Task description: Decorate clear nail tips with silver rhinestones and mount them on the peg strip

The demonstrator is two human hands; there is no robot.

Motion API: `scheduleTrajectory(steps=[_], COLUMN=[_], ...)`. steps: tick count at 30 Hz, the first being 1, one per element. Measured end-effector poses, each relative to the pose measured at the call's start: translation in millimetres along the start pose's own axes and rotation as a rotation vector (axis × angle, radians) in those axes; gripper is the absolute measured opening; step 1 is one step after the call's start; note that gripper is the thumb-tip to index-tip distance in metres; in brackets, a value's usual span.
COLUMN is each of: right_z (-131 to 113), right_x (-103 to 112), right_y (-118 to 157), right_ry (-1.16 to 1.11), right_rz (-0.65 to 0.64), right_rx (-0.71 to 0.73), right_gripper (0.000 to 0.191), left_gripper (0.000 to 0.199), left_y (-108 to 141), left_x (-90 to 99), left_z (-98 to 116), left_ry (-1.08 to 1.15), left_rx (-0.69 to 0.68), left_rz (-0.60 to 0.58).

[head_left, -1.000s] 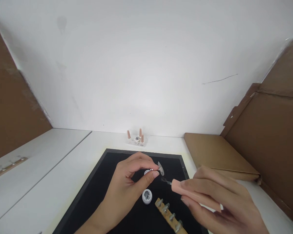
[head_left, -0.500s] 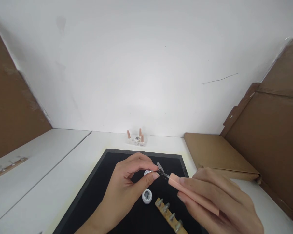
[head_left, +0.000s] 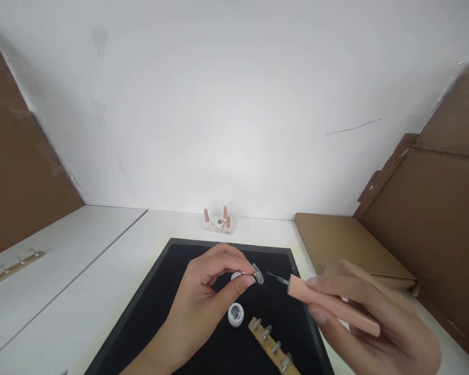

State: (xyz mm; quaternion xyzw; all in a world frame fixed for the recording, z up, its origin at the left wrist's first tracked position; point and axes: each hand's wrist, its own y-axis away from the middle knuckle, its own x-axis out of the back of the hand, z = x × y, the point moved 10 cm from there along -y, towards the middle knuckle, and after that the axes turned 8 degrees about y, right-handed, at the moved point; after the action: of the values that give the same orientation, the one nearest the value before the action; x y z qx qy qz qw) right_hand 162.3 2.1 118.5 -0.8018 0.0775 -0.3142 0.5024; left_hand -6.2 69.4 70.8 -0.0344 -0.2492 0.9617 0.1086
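Observation:
Thumb and fingertips of my left hand [head_left: 214, 291] pinch a small metal holder that carries a clear false nail tip [head_left: 258, 274]. The grip hides most of the holder. In my right hand [head_left: 375, 317] is a nail polish brush [head_left: 334, 304] with a long peach handle. Its dark, wet-looking bristles point left and stand a little apart from the nail tip. Below my left hand, a small open white jar [head_left: 235, 314] has grey stuff inside. A second white round piece [head_left: 235, 276] shows partly behind my left fingers.
A wooden strip [head_left: 273, 346] with several metal pegs lies on the black mat [head_left: 187, 323]. At the back, a clear tray [head_left: 214, 229] holds peach-capped bottles [head_left: 225, 212]. A cardboard box [head_left: 336, 239] lies right; another pegged strip [head_left: 13, 270] is far left.
My right hand has drawn the brush away to the right, so its bristles have come off the nail tip. My left hand stays nearly still, the nail tip now more plainly visible.

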Motion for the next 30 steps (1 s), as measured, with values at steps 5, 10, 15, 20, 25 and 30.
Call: scheduleTrajectory(steps=[5, 10, 15, 20, 25, 30], right_z=[13.2, 15.1, 12.4, 22.2, 29.1, 25.6], right_x=[5.0, -1.7, -7.1, -1.4, -1.7, -4.4], right_y=[6.3, 6.3, 0.5, 4.8, 9.1, 5.5], right_ry=[0.046, 0.059, 0.008, -0.027, -0.091, -0.137], right_rz=[0.059, 0.009, -0.034, 0.026, 0.014, -0.031], right_rx=[-0.118, -0.151, -0.118, -0.17, -0.238, -0.209], right_gripper=[0.009, 0.012, 0.005, 0.005, 0.014, 0.018], left_gripper=[0.018, 0.016, 0.016, 0.013, 0.014, 0.022], left_y=[0.9, 0.4, 0.0, 1.0, 1.0, 0.7], left_x=[0.0, -2.1, -4.6, -5.7, -5.1, -0.9], left_z=[-6.7, -6.5, -11.7, -24.4, -25.7, -8.7], left_ry=[0.033, 0.04, 0.134, 0.324, 0.334, 0.14], left_rx=[0.042, 0.054, 0.089, 0.179, 0.174, 0.033], left_rz=[-0.02, -0.035, -0.047, -0.04, -0.035, -0.019])
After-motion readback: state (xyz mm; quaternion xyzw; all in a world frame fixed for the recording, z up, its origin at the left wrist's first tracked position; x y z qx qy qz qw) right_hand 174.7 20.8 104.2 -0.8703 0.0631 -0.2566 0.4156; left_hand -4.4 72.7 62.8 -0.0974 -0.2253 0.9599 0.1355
